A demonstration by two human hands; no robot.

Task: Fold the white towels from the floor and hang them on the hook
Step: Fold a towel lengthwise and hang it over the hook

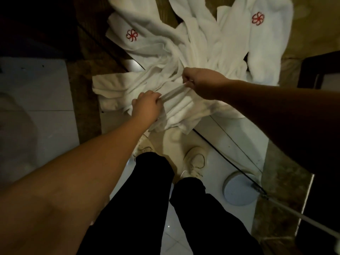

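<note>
1. Towels (176, 52): a white, crumpled heap lay on the floor (36, 92) ahead of the person's feet, spreading from the tiled part across a dark threshold strip onto browner flooring.
2. Logos: one red flower-like mark (132, 35) showed on a towel at the upper left of the heap; a second (258, 18) showed on a towel at the upper right.
3. Left hand (147, 105): fingers were curled, clamped on one end of a narrow, taut edge (173, 93) of towel at the near side of the heap.
4. Right hand (200, 81): fingers were curled, pinching the other end of the same edge, a little farther from the person than the left.
5. The hands were apart, the stretched edge running between them above the rest of the heap.
6. Shoes (195, 161): pale, laced, standing on white tile just short of the heap; dark trouser legs above them.
7. Drain cover (239, 188): round, pale, set in the floor to the right of the feet.
8. No hook was in view.
</note>
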